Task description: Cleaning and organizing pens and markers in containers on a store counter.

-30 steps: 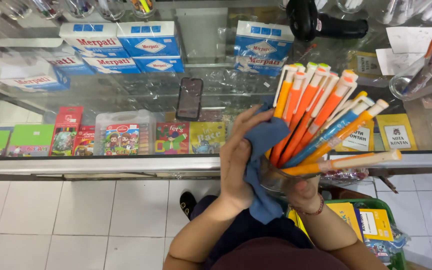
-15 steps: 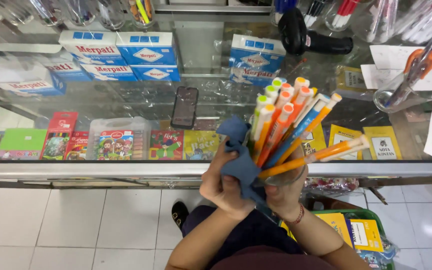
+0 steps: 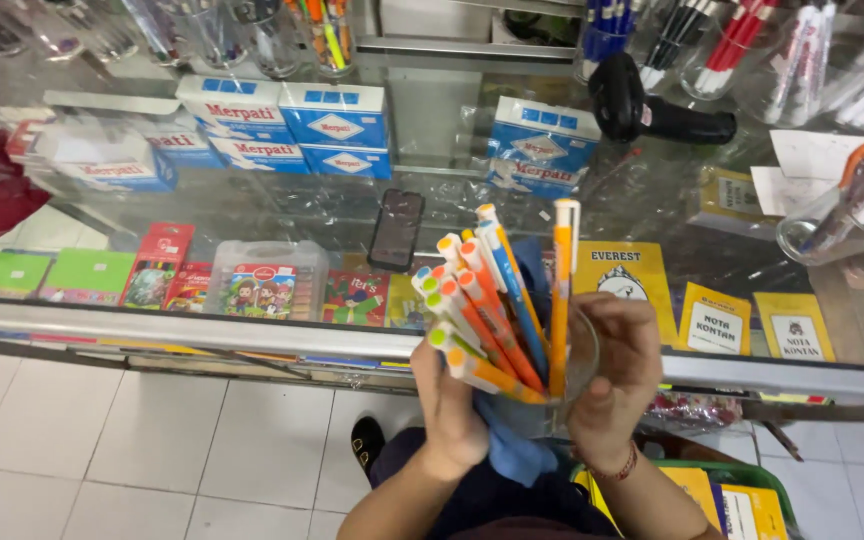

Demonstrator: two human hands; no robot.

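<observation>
While the right hand (image 3: pixel 617 375) grips a clear glass (image 3: pixel 580 352) full of orange and blue pens (image 3: pixel 497 300), the left hand (image 3: pixel 449 405) presses a blue cloth (image 3: pixel 512 445) against the glass's lower side, fingers closed on the fabric. Glass and hands sit at six o'clock, just over the counter (image 3: pixel 252 330) edge. A dark phone (image 3: pixel 396 228) lies on the counter at eleven o'clock from them, blue boxes (image 3: pixel 337 125) beyond it. By my reading the wiping is mid-course: cloth on the glass, pens inside, glass not set down.
</observation>
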